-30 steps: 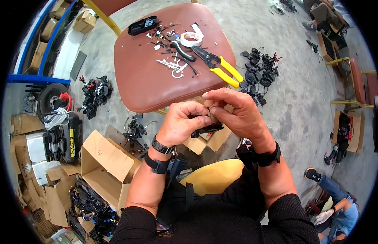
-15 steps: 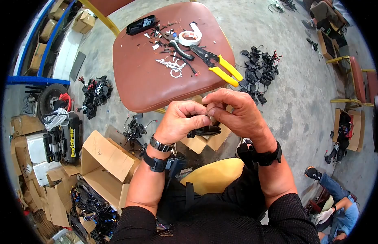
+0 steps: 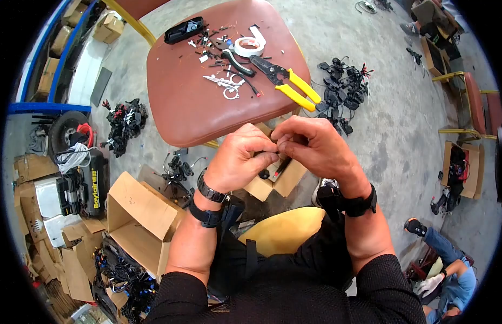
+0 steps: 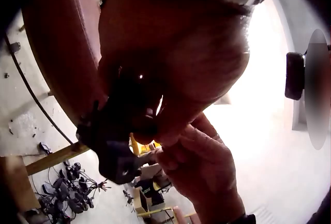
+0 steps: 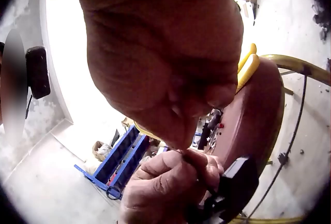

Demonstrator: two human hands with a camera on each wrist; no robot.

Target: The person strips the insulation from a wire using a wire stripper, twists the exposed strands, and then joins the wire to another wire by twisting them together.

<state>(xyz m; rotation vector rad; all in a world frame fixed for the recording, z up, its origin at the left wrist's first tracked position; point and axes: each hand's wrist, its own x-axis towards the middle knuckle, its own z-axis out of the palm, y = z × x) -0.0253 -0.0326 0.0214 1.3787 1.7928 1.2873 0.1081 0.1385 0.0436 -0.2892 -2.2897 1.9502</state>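
Both hands meet fingertip to fingertip between the brown chair seat and the lap. The left hand point(image 3: 244, 154) grips a black plastic part point(image 4: 116, 154), which hangs below its fingers; in the right wrist view its boxy end point(image 5: 240, 182) sticks out beside that hand. Thumb and forefinger of the right hand point(image 3: 315, 147) pinch at the left fingertips, where a thin dark wire point(image 5: 194, 161) shows; its end is hidden by the fingers. On the seat point(image 3: 202, 116) lie yellow-handled wire strippers point(image 3: 297, 89), white scissors point(image 3: 225, 85), a white tape roll point(image 3: 250, 47) and black-handled pliers point(image 3: 237, 63).
Small scraps and a black tray point(image 3: 184, 30) sit at the seat's far side. Piles of black wired parts lie on the floor left point(image 3: 124, 127) and right point(image 3: 345, 89). An open cardboard box point(image 3: 143, 210) stands by the left arm. Another person point(image 3: 450, 281) is at lower right.
The black part, seen below the hands before, is now mostly hidden in the head view. The left hand has turned slightly, and the chair appears a little higher and further left.
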